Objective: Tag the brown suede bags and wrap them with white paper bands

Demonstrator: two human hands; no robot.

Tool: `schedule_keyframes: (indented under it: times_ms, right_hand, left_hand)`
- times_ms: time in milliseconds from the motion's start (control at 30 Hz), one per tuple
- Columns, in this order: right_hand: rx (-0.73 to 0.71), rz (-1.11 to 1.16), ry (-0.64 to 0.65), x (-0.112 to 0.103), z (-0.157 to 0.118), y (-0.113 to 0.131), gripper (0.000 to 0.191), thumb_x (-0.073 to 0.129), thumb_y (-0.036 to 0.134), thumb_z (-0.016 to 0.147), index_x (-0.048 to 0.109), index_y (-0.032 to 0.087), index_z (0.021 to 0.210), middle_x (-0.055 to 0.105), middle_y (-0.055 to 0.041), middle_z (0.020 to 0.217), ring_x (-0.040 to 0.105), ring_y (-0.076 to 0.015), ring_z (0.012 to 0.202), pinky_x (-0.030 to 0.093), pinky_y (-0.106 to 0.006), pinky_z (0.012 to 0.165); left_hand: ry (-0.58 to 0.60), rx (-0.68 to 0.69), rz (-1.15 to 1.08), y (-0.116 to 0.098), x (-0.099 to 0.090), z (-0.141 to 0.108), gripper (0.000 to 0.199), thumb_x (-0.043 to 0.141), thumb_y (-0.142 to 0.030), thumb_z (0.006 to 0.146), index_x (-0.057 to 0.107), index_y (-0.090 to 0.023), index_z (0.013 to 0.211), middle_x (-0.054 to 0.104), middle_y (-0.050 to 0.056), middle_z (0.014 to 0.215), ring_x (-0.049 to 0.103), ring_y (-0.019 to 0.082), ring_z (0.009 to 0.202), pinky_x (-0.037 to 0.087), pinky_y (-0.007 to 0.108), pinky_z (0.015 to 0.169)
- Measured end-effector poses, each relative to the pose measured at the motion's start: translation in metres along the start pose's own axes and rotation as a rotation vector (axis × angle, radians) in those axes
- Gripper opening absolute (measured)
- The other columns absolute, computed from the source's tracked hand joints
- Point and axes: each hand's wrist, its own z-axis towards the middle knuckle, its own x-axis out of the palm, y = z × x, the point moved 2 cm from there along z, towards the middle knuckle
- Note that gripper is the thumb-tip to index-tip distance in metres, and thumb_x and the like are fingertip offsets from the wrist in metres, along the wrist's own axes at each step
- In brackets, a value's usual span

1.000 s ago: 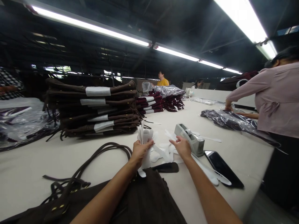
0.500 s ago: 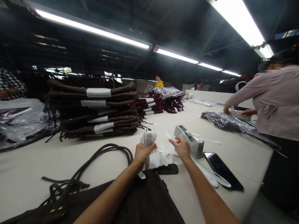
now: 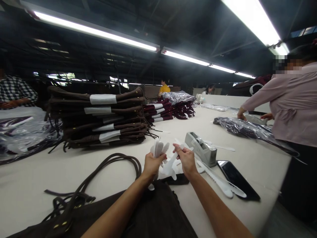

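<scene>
My left hand (image 3: 152, 165) is closed round a bundle of white strips (image 3: 158, 148) with rounded ends and notched edges, held upright above a dark brown bag (image 3: 158, 211). To its right, my right hand (image 3: 185, 160) pinches another white strip by thumb and fingers; part of that strip is hidden by the fingers. Beneath and between both hands lies a loose pile of the same strips (image 3: 169, 168). The bag's long strap handle (image 3: 104, 165) loops out on the table to the left. A grey tape dispenser (image 3: 204, 150) stands just beyond my right hand.
Several brown bags with white paper bands form a tall stack (image 3: 99, 115) at left, with maroon ones (image 3: 159, 110) behind. A phone (image 3: 237, 180) and loose strips (image 3: 220, 183) lie near the table's right edge. A co-worker (image 3: 292, 102) handles a plastic-wrapped bundle (image 3: 247, 129).
My right hand has moved left and up, from beside the tape dispenser to near my left hand, and now pinches a strip. My left hand keeps its bundle in nearly the same place.
</scene>
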Motion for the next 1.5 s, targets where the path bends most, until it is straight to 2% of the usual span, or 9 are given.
schedule_keyframes:
  times_ms: [100, 233, 367, 533, 867, 1233, 1333, 1433, 1500]
  right_hand:
    - [-0.035, -0.275, -0.216, -0.038, 0.025, -0.007, 0.051, 0.058, 0.058, 0.077, 0.073, 0.012, 0.091, 0.066, -0.0080, 0.075, 0.051, -0.0153, 0.056, 0.042, -0.029, 0.053]
    - [-0.025, -0.501, -0.270, -0.067, 0.042, -0.012, 0.026, 0.079, 0.039, 0.058, 0.070, 0.016, 0.067, 0.066, -0.0100, 0.072, 0.059, -0.0268, 0.075, 0.046, -0.036, 0.069]
    - [-0.123, -0.433, -0.068, -0.030, 0.021, -0.007, 0.034, 0.081, 0.042, 0.057, 0.072, 0.020, 0.081, 0.068, -0.0082, 0.093, 0.059, -0.0262, 0.093, 0.045, -0.034, 0.081]
    - [-0.007, -0.039, 0.164, 0.019, -0.013, 0.001, 0.039, 0.076, 0.053, 0.065, 0.067, 0.016, 0.073, 0.062, -0.0013, 0.068, 0.055, -0.0162, 0.067, 0.044, -0.028, 0.066]
    - [-0.044, -0.012, 0.155, 0.014, -0.017, 0.012, 0.032, 0.070, 0.048, 0.071, 0.073, 0.017, 0.073, 0.064, -0.0017, 0.068, 0.052, -0.0155, 0.065, 0.043, -0.027, 0.063]
    - [-0.017, -0.251, -0.178, -0.026, 0.018, -0.012, 0.048, 0.080, 0.041, 0.051, 0.073, 0.013, 0.089, 0.068, -0.0110, 0.093, 0.058, -0.0240, 0.083, 0.046, -0.032, 0.070]
    - [-0.029, -0.167, -0.050, -0.010, 0.006, -0.002, 0.061, 0.079, 0.045, 0.058, 0.068, 0.016, 0.110, 0.065, -0.0097, 0.104, 0.057, -0.0214, 0.089, 0.047, -0.031, 0.074]
    - [0.034, -0.015, 0.200, 0.011, -0.007, 0.003, 0.042, 0.072, 0.054, 0.070, 0.070, 0.014, 0.084, 0.062, -0.0041, 0.073, 0.051, -0.0139, 0.065, 0.042, -0.025, 0.060]
    - [0.036, -0.012, 0.186, 0.008, -0.005, 0.002, 0.044, 0.070, 0.058, 0.071, 0.064, 0.014, 0.066, 0.053, -0.0002, 0.057, 0.044, -0.0113, 0.055, 0.037, -0.024, 0.054]
  left_hand:
    - [-0.052, 0.017, -0.014, 0.002, -0.009, 0.007, 0.030, 0.084, -0.030, 0.053, 0.068, -0.011, 0.071, 0.067, 0.005, 0.063, 0.060, 0.017, 0.059, 0.045, 0.027, 0.060]
    - [-0.049, 0.030, -0.016, 0.000, -0.012, 0.008, 0.033, 0.084, -0.033, 0.054, 0.068, -0.012, 0.074, 0.069, 0.007, 0.067, 0.061, 0.018, 0.063, 0.046, 0.027, 0.062]
    - [0.011, 0.033, 0.015, -0.004, -0.005, 0.001, 0.031, 0.083, -0.032, 0.054, 0.069, -0.011, 0.072, 0.067, 0.006, 0.063, 0.058, 0.016, 0.057, 0.044, 0.026, 0.057]
    - [0.073, 0.029, 0.064, -0.004, 0.003, -0.005, 0.031, 0.086, -0.034, 0.053, 0.068, -0.011, 0.065, 0.061, 0.002, 0.053, 0.048, 0.012, 0.047, 0.036, 0.023, 0.047]
    - [0.104, 0.020, 0.034, -0.004, 0.001, -0.004, 0.051, 0.080, -0.053, 0.061, 0.069, -0.007, 0.080, 0.068, 0.010, 0.067, 0.054, 0.013, 0.055, 0.042, 0.024, 0.055]
    - [-0.043, 0.039, -0.060, -0.004, -0.005, 0.001, 0.051, 0.086, -0.043, 0.052, 0.067, -0.008, 0.084, 0.069, 0.008, 0.068, 0.057, 0.014, 0.058, 0.043, 0.025, 0.056]
    - [-0.028, 0.045, -0.069, -0.004, -0.002, -0.001, 0.046, 0.087, -0.040, 0.050, 0.068, -0.008, 0.077, 0.067, 0.007, 0.064, 0.056, 0.014, 0.057, 0.043, 0.025, 0.055]
    - [0.025, 0.057, -0.055, -0.004, 0.000, -0.003, 0.043, 0.087, -0.041, 0.050, 0.069, -0.008, 0.072, 0.066, 0.006, 0.062, 0.054, 0.013, 0.055, 0.042, 0.025, 0.054]
    - [0.049, 0.076, -0.029, -0.004, 0.000, -0.003, 0.043, 0.084, -0.046, 0.054, 0.069, -0.009, 0.070, 0.064, 0.006, 0.060, 0.052, 0.013, 0.053, 0.041, 0.025, 0.054]
